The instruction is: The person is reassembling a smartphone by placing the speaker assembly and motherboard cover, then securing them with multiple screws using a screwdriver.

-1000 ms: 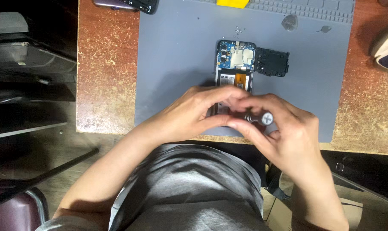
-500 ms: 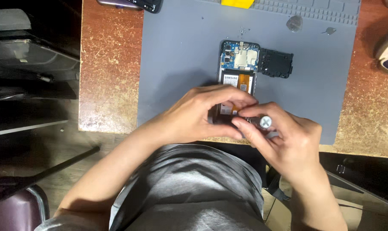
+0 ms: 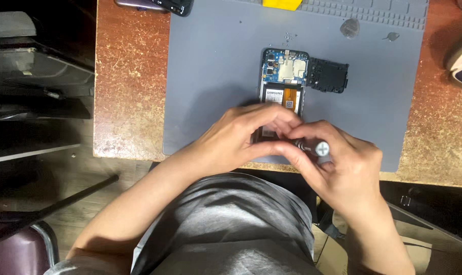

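Hands barely shifted since before: left hand (image 3: 241, 135) still curls over the opened phone (image 3: 283, 86) mid-frame, right hand (image 3: 343, 165) pinching a small screwdriver (image 3: 312, 147) at its lower end.

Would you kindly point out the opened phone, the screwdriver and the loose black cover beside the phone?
opened phone (image 3: 284, 69): head view, on its exposed circuit board.
screwdriver (image 3: 321, 148): head view, on its round silver end cap.
black cover (image 3: 328, 75): head view, on its middle.

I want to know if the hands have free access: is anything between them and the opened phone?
Nothing visible: the left hand rests on the opened phone, and the right hand holds a screwdriver at its lower end.
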